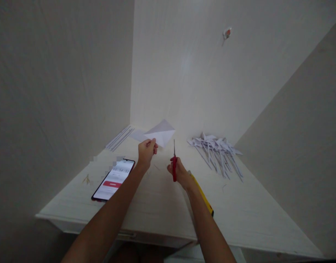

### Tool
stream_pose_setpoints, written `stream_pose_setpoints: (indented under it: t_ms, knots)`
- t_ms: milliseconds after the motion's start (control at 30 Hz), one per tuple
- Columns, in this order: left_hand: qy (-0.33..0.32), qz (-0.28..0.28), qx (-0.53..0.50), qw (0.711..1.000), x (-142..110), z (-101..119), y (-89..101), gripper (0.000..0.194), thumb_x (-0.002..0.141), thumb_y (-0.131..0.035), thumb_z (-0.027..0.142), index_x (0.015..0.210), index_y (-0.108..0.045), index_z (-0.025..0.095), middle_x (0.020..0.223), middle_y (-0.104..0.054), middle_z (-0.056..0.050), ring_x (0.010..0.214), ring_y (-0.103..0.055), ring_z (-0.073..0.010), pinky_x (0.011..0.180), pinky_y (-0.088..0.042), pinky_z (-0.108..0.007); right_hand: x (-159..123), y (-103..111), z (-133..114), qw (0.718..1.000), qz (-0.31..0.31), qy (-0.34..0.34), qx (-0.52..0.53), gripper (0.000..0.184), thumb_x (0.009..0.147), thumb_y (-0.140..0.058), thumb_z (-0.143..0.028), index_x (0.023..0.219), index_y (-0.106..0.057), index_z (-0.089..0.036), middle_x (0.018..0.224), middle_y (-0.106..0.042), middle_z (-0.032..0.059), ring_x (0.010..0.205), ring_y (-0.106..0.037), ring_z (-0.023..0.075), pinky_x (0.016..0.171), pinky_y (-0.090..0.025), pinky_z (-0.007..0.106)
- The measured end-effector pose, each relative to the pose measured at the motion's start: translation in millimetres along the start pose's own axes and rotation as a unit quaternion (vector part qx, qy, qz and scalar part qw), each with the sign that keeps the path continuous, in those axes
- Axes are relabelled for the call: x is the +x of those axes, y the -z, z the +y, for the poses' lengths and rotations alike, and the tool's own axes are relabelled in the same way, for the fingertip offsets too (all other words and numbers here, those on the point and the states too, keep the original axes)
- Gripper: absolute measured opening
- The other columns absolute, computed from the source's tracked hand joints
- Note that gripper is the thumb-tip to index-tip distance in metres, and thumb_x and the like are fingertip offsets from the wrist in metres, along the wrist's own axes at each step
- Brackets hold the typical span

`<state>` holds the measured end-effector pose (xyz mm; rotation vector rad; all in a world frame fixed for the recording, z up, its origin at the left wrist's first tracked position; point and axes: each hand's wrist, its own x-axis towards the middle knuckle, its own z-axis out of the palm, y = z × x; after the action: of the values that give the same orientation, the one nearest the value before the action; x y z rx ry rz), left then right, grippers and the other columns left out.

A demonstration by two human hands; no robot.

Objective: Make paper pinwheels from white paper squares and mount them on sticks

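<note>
Pinching the creased paper sheet (162, 134) by its near edge, my left hand (147, 150) holds it up over the white table (162, 215). My right hand (181, 169) is wrapped round the handles of the red scissors (174, 168), their tips pointing away from me, just beside the sheet; I cannot tell whether the blades are parted. Gripped at one side only, the paper could flex and make a cut wander, and a careless swing could nick its free corner. Farther out lie paper sticks (119, 138), left, and paper pinwheels (215, 143), right.
</note>
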<state>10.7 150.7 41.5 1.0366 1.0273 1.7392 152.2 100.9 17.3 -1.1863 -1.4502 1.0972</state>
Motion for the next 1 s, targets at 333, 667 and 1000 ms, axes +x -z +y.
stream_pose_setpoints:
  t_ms: [333,667,1000]
  knots:
    - [-0.004,-0.011,-0.004,1.000,-2,2,-0.1,0.027,0.071,-0.054,0.029,0.049,-0.044,0.016,0.040,-0.043,0.005,0.033,-0.036,-0.0039,0.035,-0.022,-0.018,-9,8,-8,0.933,-0.269,-0.113,0.213,0.067,0.058,-0.049,-0.076,0.085,-0.051,-0.014,0.063,-0.048,-0.0006,0.053,-0.044,0.0100,0.051,-0.030,0.026]
    - [0.001,-0.049,0.022,0.999,-8,3,-4.5,0.029,0.072,-0.053,0.027,0.047,-0.045,0.015,0.037,-0.043,0.005,0.032,-0.036,-0.0039,0.035,-0.023,-0.018,-10,7,-11,0.933,-0.249,-0.104,0.238,0.068,0.061,-0.044,-0.077,0.086,-0.051,-0.014,0.066,-0.051,0.0015,0.054,-0.045,0.0115,0.053,-0.032,0.028]
    - [0.004,-0.076,0.032,0.997,-11,1,-4.8,0.029,0.073,-0.053,0.028,0.048,-0.047,0.015,0.035,-0.043,0.004,0.032,-0.036,-0.0042,0.035,-0.022,-0.018,-9,9,-11,0.919,-0.274,-0.096,0.268,0.066,0.061,-0.044,-0.076,0.085,-0.051,-0.016,0.068,-0.050,0.0018,0.058,-0.045,0.0123,0.054,-0.032,0.027]
